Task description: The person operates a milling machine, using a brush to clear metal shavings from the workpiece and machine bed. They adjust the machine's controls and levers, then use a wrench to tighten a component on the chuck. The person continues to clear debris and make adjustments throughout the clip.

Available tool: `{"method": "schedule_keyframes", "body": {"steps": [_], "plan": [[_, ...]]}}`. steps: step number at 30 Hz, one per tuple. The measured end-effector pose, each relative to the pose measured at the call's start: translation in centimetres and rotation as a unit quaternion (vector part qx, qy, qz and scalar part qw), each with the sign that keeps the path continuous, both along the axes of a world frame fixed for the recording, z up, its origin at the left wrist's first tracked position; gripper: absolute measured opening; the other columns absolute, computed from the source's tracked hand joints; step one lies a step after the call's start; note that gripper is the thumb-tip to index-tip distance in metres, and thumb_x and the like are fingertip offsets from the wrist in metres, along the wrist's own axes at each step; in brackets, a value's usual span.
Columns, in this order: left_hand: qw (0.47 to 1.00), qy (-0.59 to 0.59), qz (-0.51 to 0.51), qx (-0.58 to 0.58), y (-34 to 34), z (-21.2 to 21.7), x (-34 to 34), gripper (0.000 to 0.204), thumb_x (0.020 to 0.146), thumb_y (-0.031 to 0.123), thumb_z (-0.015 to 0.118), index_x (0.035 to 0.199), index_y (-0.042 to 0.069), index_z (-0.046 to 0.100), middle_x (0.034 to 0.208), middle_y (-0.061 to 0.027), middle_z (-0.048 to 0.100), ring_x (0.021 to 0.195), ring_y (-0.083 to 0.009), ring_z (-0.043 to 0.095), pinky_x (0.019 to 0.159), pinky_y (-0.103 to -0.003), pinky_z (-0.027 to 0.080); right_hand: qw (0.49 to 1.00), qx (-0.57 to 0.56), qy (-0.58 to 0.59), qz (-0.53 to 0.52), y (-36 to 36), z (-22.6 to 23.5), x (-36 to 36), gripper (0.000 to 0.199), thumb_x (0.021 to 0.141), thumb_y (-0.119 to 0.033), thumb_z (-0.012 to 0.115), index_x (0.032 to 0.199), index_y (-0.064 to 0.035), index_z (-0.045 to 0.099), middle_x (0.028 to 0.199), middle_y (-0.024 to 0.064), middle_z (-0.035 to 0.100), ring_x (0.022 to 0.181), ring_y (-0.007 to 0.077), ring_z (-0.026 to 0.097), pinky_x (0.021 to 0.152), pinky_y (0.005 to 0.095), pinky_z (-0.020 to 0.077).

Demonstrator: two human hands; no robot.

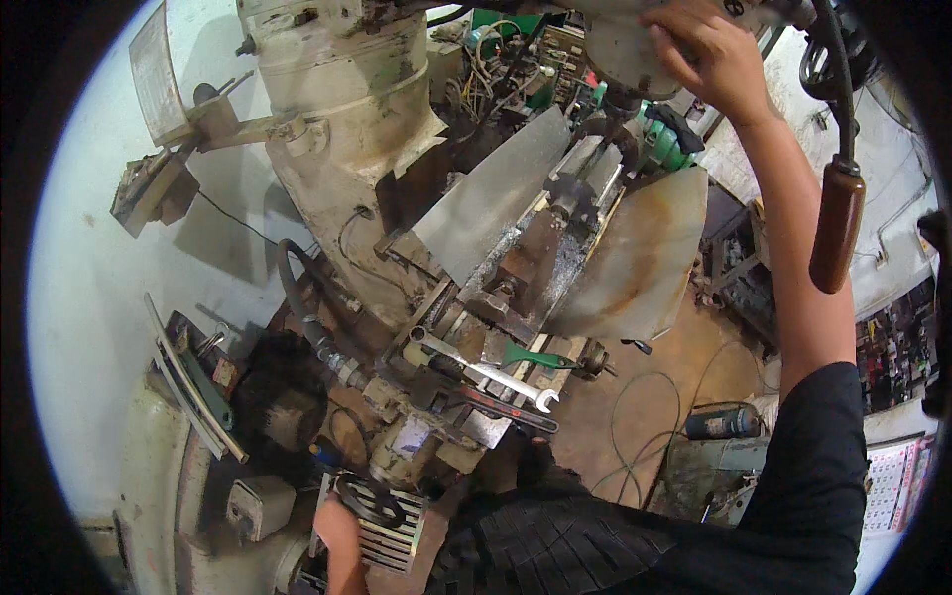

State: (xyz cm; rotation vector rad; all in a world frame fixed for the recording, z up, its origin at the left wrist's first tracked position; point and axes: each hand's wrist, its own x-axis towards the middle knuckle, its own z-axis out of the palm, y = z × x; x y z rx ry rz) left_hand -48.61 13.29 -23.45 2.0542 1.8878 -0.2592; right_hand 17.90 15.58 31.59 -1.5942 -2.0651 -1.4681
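Observation:
My left hand is closed at the rim of a black handwheel at the lower left; its fingertips are partly hidden. High on the right, my right hand reaches to the milling machine's head. Its fingers are bent but apart against the pale housing, and nothing shows in them. Below the head, a vise sits on the machine table among metal chips. Nearer to me, a combination wrench, a green-handled brush and a dark red wrench-like tool lie on the table's end.
A wooden-handled lever hangs beside my right forearm. Sheet-metal guards flank the vise. The machine column stands at the back left. Bars and tools lie at the left. A cable loops over the floor at right.

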Motion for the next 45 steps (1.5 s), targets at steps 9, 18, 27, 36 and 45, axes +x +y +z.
{"method": "schedule_keyframes", "body": {"steps": [9, 18, 27, 36, 45], "plan": [[0.998, -0.005, -0.014, -0.058, 1.4, -3.4, 3.4, 0.038, 0.088, 0.032, 0.069, 0.116, 0.008, 0.073, 0.108, -0.0181, 0.075, 0.097, -0.042, 0.072, 0.083, -0.049, 0.059, 1.0, 0.002, 0.001, -0.001, -0.4, -0.2, 0.2, 0.017, 0.084, -0.02, 0.07, 0.095, -0.0075, 0.074, 0.093, 0.0113, 0.07, 0.088, 0.0337, 0.069, 0.072, 0.0448, 0.0567], [0.993, -0.013, 0.008, -0.113, -6.9, -3.1, 1.6, 0.045, 0.079, 0.04, 0.079, 0.108, 0.006, 0.073, 0.097, -0.023, 0.074, 0.094, -0.0378, 0.074, 0.081, -0.048, 0.058, 1.0, 0.008, -0.001, 0.023, -0.2, 0.2, -0.5, 0.017, 0.085, -0.021, 0.069, 0.093, -0.0069, 0.074, 0.089, 0.0116, 0.069, 0.085, 0.0341, 0.068, 0.069, 0.0448, 0.0559], [0.999, -0.003, 0.017, 0.028, 1.3, 1.7, 1.0, 0.034, 0.085, 0.034, 0.071, 0.102, 0.005, 0.074, 0.094, -0.0209, 0.075, 0.089, -0.0405, 0.073, 0.078, -0.048, 0.058, 1.0, -0.003, -0.002, -0.005, -0.3, 0.0, -1.1, 0.017, 0.084, -0.02, 0.068, 0.093, -0.007, 0.073, 0.088, 0.011, 0.069, 0.085, 0.0344, 0.067, 0.069, 0.0446, 0.0554], [0.989, -0.091, 0.042, -0.108, 1.9, -5.2, 2.8, 0.034, 0.086, 0.037, 0.071, 0.098, 0.006, 0.074, 0.092, -0.0189, 0.075, 0.091, -0.0415, 0.073, 0.081, -0.05, 0.058, 1.0, -0.01, 0.021, 0.005, -0.8, 0.1, -1.5, 0.017, 0.084, -0.021, 0.069, 0.094, -0.0079, 0.073, 0.087, 0.0105, 0.069, 0.084, 0.033, 0.067, 0.068, 0.0444, 0.0551], [0.984, -0.043, -0.052, -0.162, -5.1, -2.4, 0.8, 0.044, 0.081, 0.038, 0.076, 0.108, 0.002, 0.073, 0.104, -0.0229, 0.074, 0.098, -0.0413, 0.072, 0.083, -0.049, 0.058, 1.0, 0.005, -0.005, 0.029, -0.8, 0.2, -2.0, 0.016, 0.086, -0.022, 0.069, 0.094, -0.0084, 0.073, 0.087, 0.0102, 0.068, 0.084, 0.0325, 0.068, 0.067, 0.0436, 0.0547]]}}
